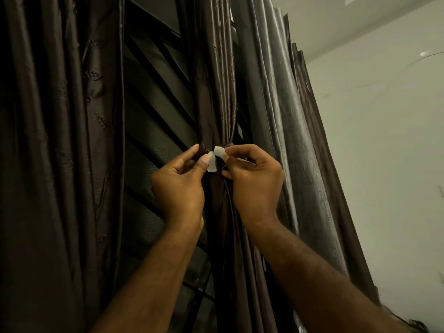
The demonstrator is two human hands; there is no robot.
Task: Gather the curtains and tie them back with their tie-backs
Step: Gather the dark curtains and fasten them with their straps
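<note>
Now the left hand (177, 186) and the right hand (254, 179) each pinch one white end of the tie-back (219, 152), wrapped around the gathered brown curtain (216, 104); the ends nearly meet, probably for fastening them together.

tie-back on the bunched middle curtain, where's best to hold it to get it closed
By its two white end tabs, one in each hand, coming from the front. The tie-back wraps round the bunched curtain, so only those ends stand free at the front. The left hand and right hand pinch one each.
</note>
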